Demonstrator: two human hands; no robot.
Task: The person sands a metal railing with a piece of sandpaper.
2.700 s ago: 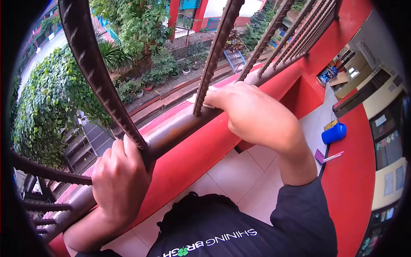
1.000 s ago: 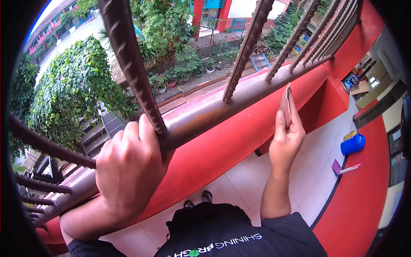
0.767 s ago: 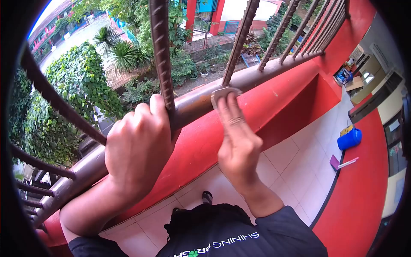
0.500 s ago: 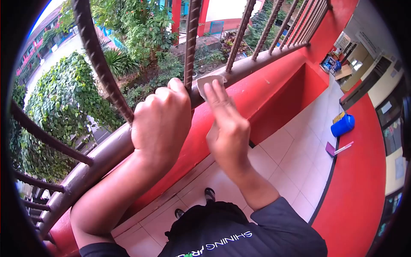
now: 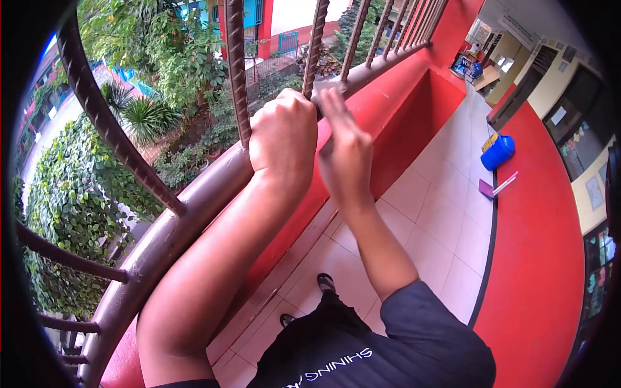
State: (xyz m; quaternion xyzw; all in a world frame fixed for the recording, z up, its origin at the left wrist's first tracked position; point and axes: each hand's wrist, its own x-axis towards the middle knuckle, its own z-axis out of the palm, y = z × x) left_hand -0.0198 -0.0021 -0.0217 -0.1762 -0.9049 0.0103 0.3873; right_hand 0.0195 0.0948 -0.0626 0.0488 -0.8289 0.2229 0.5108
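My left hand [image 5: 283,139] is closed around the brown railing pipe [image 5: 210,187], between two upright ribbed bars. Just beyond it, my right hand [image 5: 348,149] has its fingers extended and laid against the pipe. Under those fingertips is a small greyish piece of sandpaper [image 5: 331,86], blurred and mostly covered. The fingers press it on the pipe beside a ribbed bar [image 5: 315,48]. My thumb on that side is hard to make out.
A red ledge [image 5: 381,97] runs below the railing. On the tiled floor [image 5: 427,213], a blue container [image 5: 497,152] and a purple dustpan [image 5: 486,189] stand by the red wall [image 5: 537,258]. Leafy plants [image 5: 84,207] grow outside the bars.
The view has shifted, so the railing and hands sit differently in the picture. My left hand keeps its place on the pipe; my right fingers and the sandpaper are now blurred, nearer the bar.
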